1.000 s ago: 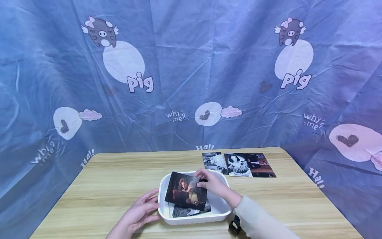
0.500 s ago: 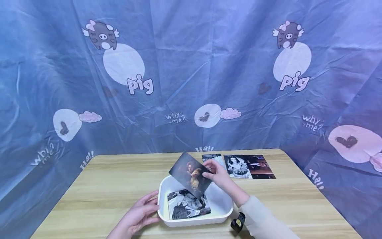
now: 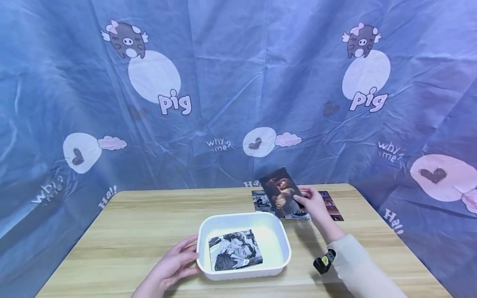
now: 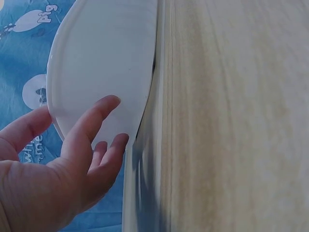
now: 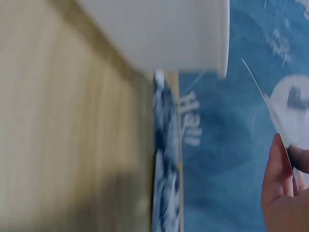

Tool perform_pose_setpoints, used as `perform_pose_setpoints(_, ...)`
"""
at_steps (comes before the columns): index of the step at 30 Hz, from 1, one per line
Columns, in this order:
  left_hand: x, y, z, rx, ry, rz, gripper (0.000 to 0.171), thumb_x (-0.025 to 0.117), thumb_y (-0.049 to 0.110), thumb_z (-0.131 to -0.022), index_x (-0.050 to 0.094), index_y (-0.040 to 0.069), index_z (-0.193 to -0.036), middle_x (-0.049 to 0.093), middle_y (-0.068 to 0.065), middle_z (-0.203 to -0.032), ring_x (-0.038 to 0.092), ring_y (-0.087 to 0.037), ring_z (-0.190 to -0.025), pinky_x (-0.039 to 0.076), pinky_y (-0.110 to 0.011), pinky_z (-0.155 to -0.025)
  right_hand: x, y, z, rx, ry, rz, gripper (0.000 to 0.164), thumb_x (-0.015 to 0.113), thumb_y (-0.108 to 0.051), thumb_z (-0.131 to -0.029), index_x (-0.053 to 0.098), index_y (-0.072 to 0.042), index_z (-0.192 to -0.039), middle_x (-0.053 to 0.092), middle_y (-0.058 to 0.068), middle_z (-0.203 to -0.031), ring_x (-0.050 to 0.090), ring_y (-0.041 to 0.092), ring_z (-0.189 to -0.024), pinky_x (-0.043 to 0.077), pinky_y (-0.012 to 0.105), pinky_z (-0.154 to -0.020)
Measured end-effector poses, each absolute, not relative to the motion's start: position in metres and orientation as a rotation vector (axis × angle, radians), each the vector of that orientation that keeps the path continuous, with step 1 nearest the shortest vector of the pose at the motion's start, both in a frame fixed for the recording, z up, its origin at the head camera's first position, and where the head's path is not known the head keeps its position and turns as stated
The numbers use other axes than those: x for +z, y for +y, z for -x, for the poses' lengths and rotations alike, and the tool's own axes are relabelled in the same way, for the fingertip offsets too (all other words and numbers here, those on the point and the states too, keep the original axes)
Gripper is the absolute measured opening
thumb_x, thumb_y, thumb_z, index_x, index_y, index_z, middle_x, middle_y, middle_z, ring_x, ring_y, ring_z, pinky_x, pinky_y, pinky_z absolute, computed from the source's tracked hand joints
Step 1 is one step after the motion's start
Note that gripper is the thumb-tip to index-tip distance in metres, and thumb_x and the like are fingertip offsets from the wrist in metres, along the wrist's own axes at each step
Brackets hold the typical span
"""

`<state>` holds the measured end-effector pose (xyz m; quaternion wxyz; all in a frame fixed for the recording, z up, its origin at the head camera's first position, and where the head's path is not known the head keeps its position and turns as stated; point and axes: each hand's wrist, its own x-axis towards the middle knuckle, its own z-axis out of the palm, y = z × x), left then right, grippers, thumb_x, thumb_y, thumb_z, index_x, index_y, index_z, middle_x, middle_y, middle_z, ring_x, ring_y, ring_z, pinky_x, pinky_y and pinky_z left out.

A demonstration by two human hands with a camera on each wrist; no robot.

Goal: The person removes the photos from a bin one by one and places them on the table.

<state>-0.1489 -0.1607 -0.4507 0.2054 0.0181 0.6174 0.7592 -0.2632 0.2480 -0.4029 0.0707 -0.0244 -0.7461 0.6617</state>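
My right hand [image 3: 316, 207] pinches a dark colour photo [image 3: 280, 192] by its right edge, thumb in front. It is raised over a row of photos at the back of the table. In the right wrist view the photo [image 5: 270, 108] shows nearly edge-on between thumb and fingers [image 5: 276, 166]. A white plastic bin [image 3: 279, 244] stands at the front, with a black-and-white photo [image 3: 236, 253] lying in its left part. Against the bin's left side rests my left hand [image 3: 179, 260], its spread fingertips touching the outer wall, as the left wrist view shows of the fingers [image 4: 89, 125].
Behind the bin lie a black-and-white photo [image 3: 262, 202], another [image 3: 298, 215] partly covered by the raised one, and a colour photo [image 3: 333, 207]. A blue printed curtain [image 3: 223, 82] hangs behind the wooden table [image 3: 149, 215]. A black wrist device [image 3: 324, 261] hangs at the right sleeve.
My right hand has lifted the dark photo out of the bin and carried it back and right, turning it. The black-and-white photo beneath is uncovered. My left hand stays put.
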Motion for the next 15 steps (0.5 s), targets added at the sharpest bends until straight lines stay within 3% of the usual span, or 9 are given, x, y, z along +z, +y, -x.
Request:
perform_pose_setpoints(8,-0.45,-0.162,0.146,2.114,1.715,-0.05,0.081,0.06,0.002,-0.088,0.01,-0.005,-0.151,0.016,-0.034,-0.153,0.057,-0.036,-0.121,0.057,-0.048,-0.092,-0.423,0.311,0.269,2.064,-2.222,0.248,0.043,0.054,0.0,-0.094,0.033,0.013,-0.128,0.057,-0.019,-0.078,0.06,-0.001,-0.066,0.06,0.017,-0.06)
perform_pose_setpoints(15,-0.448,-0.161,0.148,2.117,1.725,-0.057,0.08,0.059,0.002,-0.088,0.011,-0.005,-0.151,0.016,-0.034,-0.153,0.057,-0.037,-0.122,0.058,-0.047,-0.092,-0.439,0.368,0.27,2.174,-2.155,0.35,0.022,0.055,-0.003,-0.093,0.044,0.0,-0.112,0.058,-0.016,-0.072,0.06,-0.001,-0.064,0.059,0.015,-0.059)
